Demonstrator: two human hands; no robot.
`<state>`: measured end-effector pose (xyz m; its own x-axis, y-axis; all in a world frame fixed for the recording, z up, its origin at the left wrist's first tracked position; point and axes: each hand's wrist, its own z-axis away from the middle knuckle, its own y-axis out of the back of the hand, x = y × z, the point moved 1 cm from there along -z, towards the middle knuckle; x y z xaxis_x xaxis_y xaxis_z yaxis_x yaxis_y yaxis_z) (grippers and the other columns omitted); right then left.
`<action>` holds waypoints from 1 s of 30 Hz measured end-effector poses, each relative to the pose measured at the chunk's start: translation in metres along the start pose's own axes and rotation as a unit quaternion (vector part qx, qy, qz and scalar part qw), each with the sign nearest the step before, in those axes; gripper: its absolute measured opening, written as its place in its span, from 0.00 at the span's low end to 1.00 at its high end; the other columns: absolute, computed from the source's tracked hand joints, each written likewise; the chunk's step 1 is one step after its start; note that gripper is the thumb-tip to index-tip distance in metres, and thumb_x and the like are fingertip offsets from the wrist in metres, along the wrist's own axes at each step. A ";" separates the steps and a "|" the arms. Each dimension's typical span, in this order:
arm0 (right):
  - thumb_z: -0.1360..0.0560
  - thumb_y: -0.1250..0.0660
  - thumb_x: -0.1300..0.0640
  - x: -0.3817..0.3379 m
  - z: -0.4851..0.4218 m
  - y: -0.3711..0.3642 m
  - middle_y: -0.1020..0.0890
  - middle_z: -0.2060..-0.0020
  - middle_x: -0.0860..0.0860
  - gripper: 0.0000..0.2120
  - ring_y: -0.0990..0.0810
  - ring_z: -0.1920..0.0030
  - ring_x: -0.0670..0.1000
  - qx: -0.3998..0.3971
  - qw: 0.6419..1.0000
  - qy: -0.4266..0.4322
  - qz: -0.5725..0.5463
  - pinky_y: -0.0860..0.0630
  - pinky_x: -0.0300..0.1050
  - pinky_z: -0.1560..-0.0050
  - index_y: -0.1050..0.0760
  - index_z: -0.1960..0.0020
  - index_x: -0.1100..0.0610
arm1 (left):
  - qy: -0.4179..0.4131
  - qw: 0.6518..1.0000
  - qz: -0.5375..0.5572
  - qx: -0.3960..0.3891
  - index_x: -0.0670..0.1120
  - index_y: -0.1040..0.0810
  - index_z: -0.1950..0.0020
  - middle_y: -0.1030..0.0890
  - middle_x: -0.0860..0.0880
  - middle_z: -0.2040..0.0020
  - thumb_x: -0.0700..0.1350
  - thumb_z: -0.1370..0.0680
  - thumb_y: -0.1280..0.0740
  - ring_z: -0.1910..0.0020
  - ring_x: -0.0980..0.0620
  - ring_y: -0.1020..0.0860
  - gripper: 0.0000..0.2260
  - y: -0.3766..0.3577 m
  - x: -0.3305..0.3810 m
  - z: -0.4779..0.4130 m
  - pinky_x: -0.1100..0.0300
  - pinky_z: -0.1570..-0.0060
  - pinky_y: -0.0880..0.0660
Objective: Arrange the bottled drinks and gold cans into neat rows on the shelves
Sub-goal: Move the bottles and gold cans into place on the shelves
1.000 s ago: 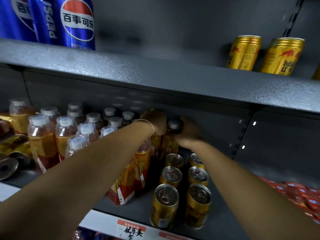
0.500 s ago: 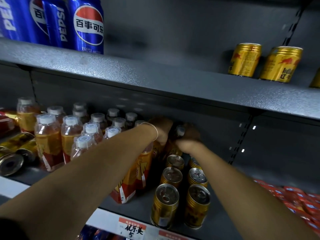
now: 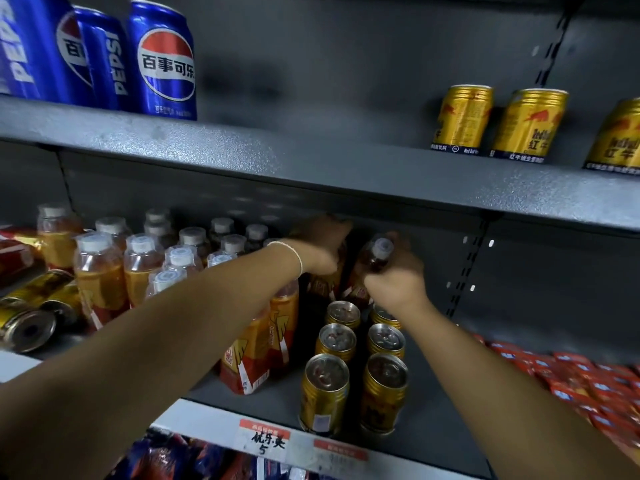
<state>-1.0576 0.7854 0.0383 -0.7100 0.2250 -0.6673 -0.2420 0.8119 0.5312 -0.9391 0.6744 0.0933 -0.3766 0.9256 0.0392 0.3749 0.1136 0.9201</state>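
Both my arms reach deep into the middle shelf (image 3: pixel 242 393). My right hand (image 3: pixel 398 278) grips an orange drink bottle (image 3: pixel 375 256) with a white cap, tilted to the left at the back. My left hand (image 3: pixel 320 245) grips another bottle (image 3: pixel 320 284) right beside it, its top hidden by the fingers. Several white-capped orange bottles (image 3: pixel 138 268) stand in rows to the left. Two rows of upright gold cans (image 3: pixel 353 362) run from the shelf front toward my hands.
Three gold cans (image 3: pixel 530 126) stand on the upper shelf (image 3: pixel 311 157) at right, blue Pepsi cans (image 3: pixel 162 60) at left. Gold cans (image 3: pixel 31 313) lie on their sides at the far left. Red packets (image 3: pixel 588 386) fill the right end. A price tag (image 3: pixel 265 439) hangs on the shelf edge.
The view has shifted down slightly. My right hand has tilted its bottle so the white cap shows clearly; both hands stay at the back of the shelf.
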 end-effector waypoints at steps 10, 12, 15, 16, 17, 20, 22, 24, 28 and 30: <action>0.29 0.25 0.59 -0.033 0.067 0.042 0.24 0.44 0.59 0.29 0.23 0.44 0.62 0.080 0.987 0.098 0.094 0.26 0.52 0.47 0.32 0.32 0.58 | -0.045 0.997 0.035 0.060 0.48 0.36 0.28 0.36 0.43 0.30 0.43 0.29 0.27 0.40 0.39 0.26 0.32 0.026 0.020 0.057 0.50 0.52 0.23; 0.30 0.26 0.62 -0.050 0.084 0.050 0.25 0.41 0.59 0.29 0.24 0.41 0.62 0.089 0.980 0.127 0.122 0.25 0.54 0.46 0.32 0.32 0.59 | -0.059 0.994 0.020 0.090 0.48 0.36 0.28 0.35 0.43 0.30 0.42 0.28 0.28 0.41 0.38 0.25 0.31 0.036 0.023 0.077 0.51 0.53 0.24; 0.30 0.27 0.62 -0.079 0.109 0.063 0.27 0.34 0.56 0.32 0.27 0.35 0.60 0.088 0.971 0.145 0.170 0.26 0.55 0.41 0.34 0.29 0.57 | -0.080 0.988 0.041 0.128 0.47 0.36 0.28 0.33 0.42 0.32 0.40 0.29 0.28 0.36 0.39 0.30 0.31 0.054 0.027 0.109 0.48 0.47 0.24; 0.30 0.27 0.62 -0.090 0.118 0.067 0.28 0.32 0.54 0.33 0.28 0.33 0.58 0.085 0.969 0.141 0.184 0.26 0.55 0.40 0.35 0.28 0.55 | -0.089 0.985 0.056 0.136 0.46 0.36 0.28 0.33 0.42 0.32 0.40 0.29 0.28 0.35 0.40 0.31 0.31 0.061 0.028 0.121 0.48 0.45 0.24; 0.30 0.27 0.61 -0.101 0.128 0.070 0.29 0.31 0.53 0.35 0.28 0.32 0.58 0.079 0.967 0.136 0.200 0.27 0.54 0.39 0.36 0.27 0.55 | -0.097 0.983 0.069 0.141 0.45 0.35 0.29 0.33 0.42 0.33 0.39 0.29 0.29 0.35 0.41 0.32 0.31 0.068 0.029 0.133 0.48 0.45 0.23; 0.31 0.27 0.56 -0.138 0.157 0.075 0.27 0.31 0.53 0.37 0.25 0.36 0.59 0.053 0.960 0.109 0.253 0.26 0.52 0.41 0.39 0.26 0.53 | -0.100 0.980 0.092 0.142 0.45 0.34 0.29 0.32 0.43 0.34 0.39 0.30 0.28 0.36 0.43 0.31 0.31 0.089 0.027 0.171 0.49 0.47 0.22; 0.33 0.26 0.53 -0.164 0.177 0.075 0.25 0.35 0.55 0.39 0.22 0.40 0.60 0.033 0.955 0.078 0.284 0.25 0.52 0.45 0.39 0.26 0.53 | -0.097 0.981 0.102 0.130 0.45 0.33 0.30 0.31 0.44 0.37 0.40 0.31 0.28 0.40 0.43 0.28 0.30 0.102 0.022 0.198 0.49 0.48 0.22; 0.33 0.27 0.52 -0.187 0.195 0.071 0.22 0.40 0.56 0.38 0.20 0.44 0.60 0.010 0.950 0.048 0.309 0.24 0.51 0.49 0.38 0.27 0.53 | -0.092 0.983 0.113 0.115 0.45 0.31 0.32 0.29 0.44 0.40 0.42 0.32 0.28 0.45 0.44 0.25 0.29 0.116 0.012 0.225 0.50 0.51 0.21; 0.34 0.30 0.54 -0.231 0.225 0.053 0.20 0.51 0.53 0.26 0.22 0.56 0.55 -0.067 0.953 -0.017 0.296 0.26 0.44 0.61 0.31 0.37 0.53 | -0.063 0.986 0.134 0.079 0.46 0.28 0.40 0.27 0.45 0.49 0.41 0.34 0.28 0.51 0.46 0.24 0.23 0.137 -0.017 0.280 0.52 0.55 0.21; 0.36 0.31 0.55 -0.252 0.238 0.033 0.21 0.54 0.52 0.20 0.22 0.59 0.53 -0.116 0.956 -0.033 0.268 0.23 0.45 0.64 0.28 0.44 0.53 | -0.041 0.990 0.128 0.048 0.45 0.28 0.44 0.26 0.46 0.53 0.41 0.32 0.30 0.52 0.47 0.25 0.17 0.146 -0.036 0.307 0.53 0.58 0.22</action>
<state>-0.7293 0.8833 0.0996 -0.7314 0.6151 -0.2944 -0.0009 0.4308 0.9025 -0.6109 0.7687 0.1063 -0.1913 0.9541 0.2305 0.5292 -0.0975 0.8429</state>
